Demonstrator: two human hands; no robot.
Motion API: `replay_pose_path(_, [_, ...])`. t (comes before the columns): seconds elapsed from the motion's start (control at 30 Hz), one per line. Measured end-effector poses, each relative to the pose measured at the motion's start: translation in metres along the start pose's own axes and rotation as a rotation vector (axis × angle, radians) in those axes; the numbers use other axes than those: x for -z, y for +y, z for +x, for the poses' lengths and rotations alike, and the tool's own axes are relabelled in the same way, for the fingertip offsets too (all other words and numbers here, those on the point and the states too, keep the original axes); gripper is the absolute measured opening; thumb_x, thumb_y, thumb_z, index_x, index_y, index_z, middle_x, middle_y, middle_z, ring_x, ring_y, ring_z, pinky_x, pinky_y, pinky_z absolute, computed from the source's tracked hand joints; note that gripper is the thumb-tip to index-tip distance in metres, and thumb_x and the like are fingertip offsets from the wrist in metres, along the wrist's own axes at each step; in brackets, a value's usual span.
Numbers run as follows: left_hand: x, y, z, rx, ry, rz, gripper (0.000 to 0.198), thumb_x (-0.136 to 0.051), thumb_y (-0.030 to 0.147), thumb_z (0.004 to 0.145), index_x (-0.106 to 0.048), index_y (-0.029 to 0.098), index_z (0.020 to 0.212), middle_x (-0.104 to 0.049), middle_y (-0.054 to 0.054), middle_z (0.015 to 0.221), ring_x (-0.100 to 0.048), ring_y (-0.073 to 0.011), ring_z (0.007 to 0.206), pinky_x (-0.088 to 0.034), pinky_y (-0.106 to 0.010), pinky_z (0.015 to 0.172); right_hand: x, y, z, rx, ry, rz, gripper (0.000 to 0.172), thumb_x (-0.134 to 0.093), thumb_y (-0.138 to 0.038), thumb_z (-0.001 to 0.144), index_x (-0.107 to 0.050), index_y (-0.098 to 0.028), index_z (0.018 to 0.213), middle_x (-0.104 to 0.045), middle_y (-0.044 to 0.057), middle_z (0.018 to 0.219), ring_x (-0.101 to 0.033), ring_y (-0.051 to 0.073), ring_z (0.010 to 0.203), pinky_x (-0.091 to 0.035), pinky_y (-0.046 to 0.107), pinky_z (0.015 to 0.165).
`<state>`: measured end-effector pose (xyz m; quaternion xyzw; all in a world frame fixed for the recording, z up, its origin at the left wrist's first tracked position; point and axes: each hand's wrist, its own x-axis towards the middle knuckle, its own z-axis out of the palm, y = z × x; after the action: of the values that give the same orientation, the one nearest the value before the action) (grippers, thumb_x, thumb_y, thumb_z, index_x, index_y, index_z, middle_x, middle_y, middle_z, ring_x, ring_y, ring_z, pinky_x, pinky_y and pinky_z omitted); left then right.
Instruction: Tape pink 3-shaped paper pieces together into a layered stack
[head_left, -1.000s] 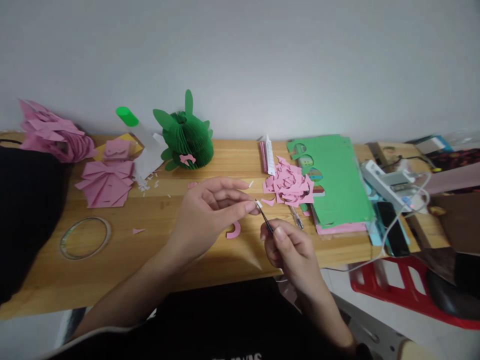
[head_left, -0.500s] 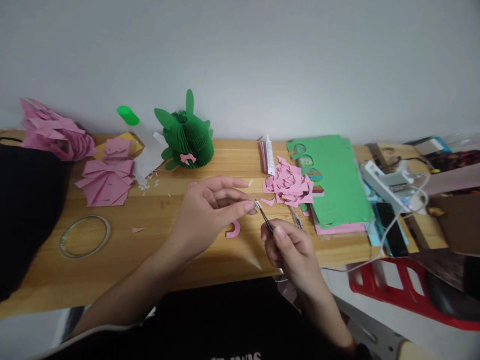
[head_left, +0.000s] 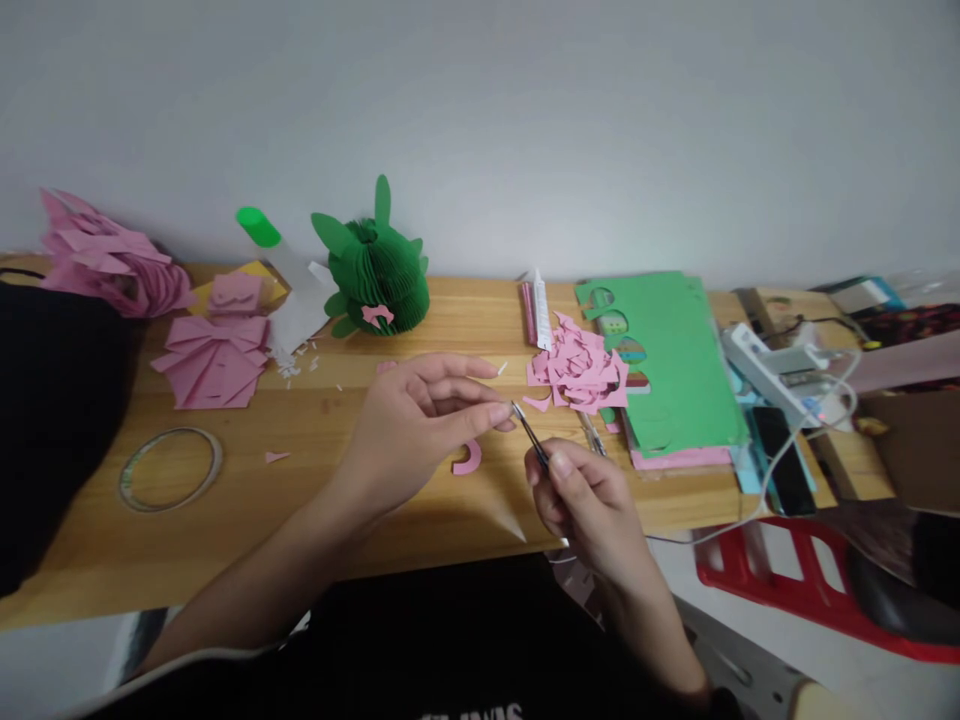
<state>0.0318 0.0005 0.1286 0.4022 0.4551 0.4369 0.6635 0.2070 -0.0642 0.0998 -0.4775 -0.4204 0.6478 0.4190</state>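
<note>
My right hand (head_left: 581,500) is closed round a pair of dark tweezers (head_left: 531,437). Their tips meet the fingertips of my left hand (head_left: 416,430), whose thumb and fingers are pinched together. Whatever sits in that pinch is too small to make out. A thin white sliver (head_left: 502,368) shows beside the left index fingertip. Below this hand a curved pink paper piece (head_left: 469,459) lies on the wooden table (head_left: 315,530). Behind it stands a green honeycomb-paper figure (head_left: 381,275) with leaf-shaped ears and a small pink paper bow (head_left: 377,316) on its front.
Pink paper scraps (head_left: 576,368) are heaped beside a white tube (head_left: 541,312) and green paper sheets (head_left: 679,370). A tape roll (head_left: 171,470), folded pink paper dress (head_left: 214,360) and white paper bits (head_left: 289,368) lie leftward. At right are a power strip (head_left: 772,370) and phone (head_left: 782,460).
The white bit seen at the tweezers' tips a moment ago no longer shows clearly there. Both hands stay almost in place, and the view has shifted very slightly.
</note>
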Motion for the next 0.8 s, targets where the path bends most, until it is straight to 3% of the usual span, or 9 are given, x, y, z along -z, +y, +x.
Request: replay_pose_path(0.8, [0.0001,0.0021,-0.0005,0.039,-0.069,-0.075,0.030,-0.083,0.020,0.062,-0.065,0.014,0.086,-0.074,0.001,0.065,-0.070,-0.0139,0.057,-0.046,-0.016,0.041,0.0010,-0.0004,-0.0023,-0.003,-0.040,0.030,0.040,-0.056,-0.053,0.092,-0.053,-0.018,0.073,-0.034,-0.010,0.045,-0.021,0.004,0.039,-0.016,0.019,0.037])
